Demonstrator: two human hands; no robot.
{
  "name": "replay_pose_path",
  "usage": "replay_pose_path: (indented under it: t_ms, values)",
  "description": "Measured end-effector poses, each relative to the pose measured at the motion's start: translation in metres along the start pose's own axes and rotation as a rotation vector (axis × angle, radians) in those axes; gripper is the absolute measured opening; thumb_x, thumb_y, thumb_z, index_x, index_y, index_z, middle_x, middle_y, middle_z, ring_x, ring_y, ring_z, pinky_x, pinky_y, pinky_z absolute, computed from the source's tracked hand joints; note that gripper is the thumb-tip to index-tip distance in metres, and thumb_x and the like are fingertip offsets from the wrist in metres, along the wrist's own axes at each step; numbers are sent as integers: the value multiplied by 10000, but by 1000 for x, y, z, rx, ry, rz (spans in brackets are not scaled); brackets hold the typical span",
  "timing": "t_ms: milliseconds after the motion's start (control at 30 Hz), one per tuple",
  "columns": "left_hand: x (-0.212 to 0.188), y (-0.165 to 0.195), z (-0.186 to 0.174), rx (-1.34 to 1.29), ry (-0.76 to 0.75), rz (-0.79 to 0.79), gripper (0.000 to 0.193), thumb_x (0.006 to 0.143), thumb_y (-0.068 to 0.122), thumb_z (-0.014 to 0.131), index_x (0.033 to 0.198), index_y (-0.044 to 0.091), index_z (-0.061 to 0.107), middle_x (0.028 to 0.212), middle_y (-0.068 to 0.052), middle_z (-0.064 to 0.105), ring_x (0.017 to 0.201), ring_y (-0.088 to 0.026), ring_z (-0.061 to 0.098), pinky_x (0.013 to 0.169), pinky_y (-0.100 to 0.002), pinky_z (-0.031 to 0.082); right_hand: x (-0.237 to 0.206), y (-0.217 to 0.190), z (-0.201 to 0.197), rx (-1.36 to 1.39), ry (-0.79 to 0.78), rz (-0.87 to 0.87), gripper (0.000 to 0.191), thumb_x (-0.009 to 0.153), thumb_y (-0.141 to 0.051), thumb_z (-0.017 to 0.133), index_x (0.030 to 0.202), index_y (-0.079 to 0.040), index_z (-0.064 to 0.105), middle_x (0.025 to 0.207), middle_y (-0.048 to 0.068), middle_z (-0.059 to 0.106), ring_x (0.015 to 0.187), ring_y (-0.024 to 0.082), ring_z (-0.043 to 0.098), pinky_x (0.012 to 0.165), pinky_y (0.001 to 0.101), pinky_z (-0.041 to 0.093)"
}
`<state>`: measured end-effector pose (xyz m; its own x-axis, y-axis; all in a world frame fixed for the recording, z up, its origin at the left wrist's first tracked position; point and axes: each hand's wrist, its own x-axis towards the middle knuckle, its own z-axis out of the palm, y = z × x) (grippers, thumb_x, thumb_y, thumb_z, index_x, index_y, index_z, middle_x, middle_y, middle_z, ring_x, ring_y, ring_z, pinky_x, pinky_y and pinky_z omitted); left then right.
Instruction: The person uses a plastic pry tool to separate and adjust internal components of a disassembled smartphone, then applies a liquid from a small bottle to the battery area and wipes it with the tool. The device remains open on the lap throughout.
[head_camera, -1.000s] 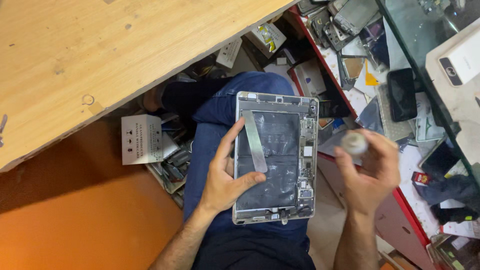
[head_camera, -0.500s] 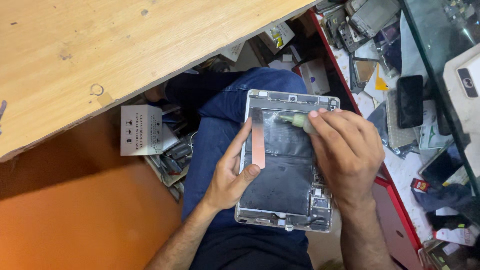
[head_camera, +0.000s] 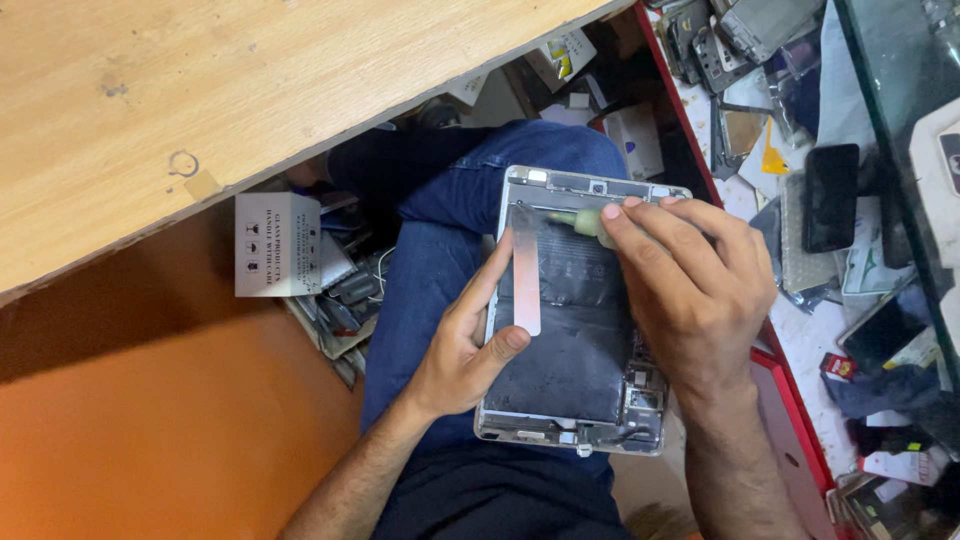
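One white box (head_camera: 278, 245) with black marks sits at middle left. One opened tablet (head_camera: 575, 390) lies on the lap at centre; the left hand (head_camera: 465, 345) pinches a flat strip (head_camera: 526, 270), the right hand (head_camera: 690, 275) squeezes a small green bottle (head_camera: 585, 222)

Matt black battery (head_camera: 575, 330) in silvery metal tablet shell (head_camera: 560, 432)

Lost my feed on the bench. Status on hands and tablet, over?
Left hand steadies the opened tablet on the lap. Right hand presses a small green-tipped tool near its top edge. Nothing blocking.
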<state>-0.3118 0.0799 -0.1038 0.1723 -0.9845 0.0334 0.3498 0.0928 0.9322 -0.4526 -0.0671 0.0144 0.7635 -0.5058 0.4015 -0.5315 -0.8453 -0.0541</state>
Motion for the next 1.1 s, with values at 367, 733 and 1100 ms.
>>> replay_pose_path:
  t_ms: [367, 733, 1100]
  values:
    - [-2, 2, -2, -167, -12, -68, 984, 1037, 469, 623, 1657, -26, 40, 1692, -307, 259, 1544, -336, 369, 1261, -438, 355, 2, 4, -9, -15, -16, 15, 321, 875, -3, 825, 1165, -130, 774, 1153, -14, 716, 1103, 221, 655, 936, 376, 511]
    - [-4, -1, -5, -4, -16, 6, 897, 1083, 446, 581, 1663, -44, 105, 1744, -292, 199, 1638, -328, 244, 1343, -440, 254, -2, 2, -6, -23, 1, 15, 288, 893, -6, 821, 1146, -135, 773, 1145, -22, 718, 1071, 210, 654, 886, 360, 495]
    - [-3, -2, -4, -30, -22, 3, 891, 1089, 411, 582, 1659, -62, 85, 1754, -282, 153, 1647, -319, 200, 1354, -425, 216, -7, 0, -10, -62, 10, 24, 281, 918, -8, 815, 1160, -146, 782, 1175, -31, 719, 1110, 211, 654, 907, 360, 469]
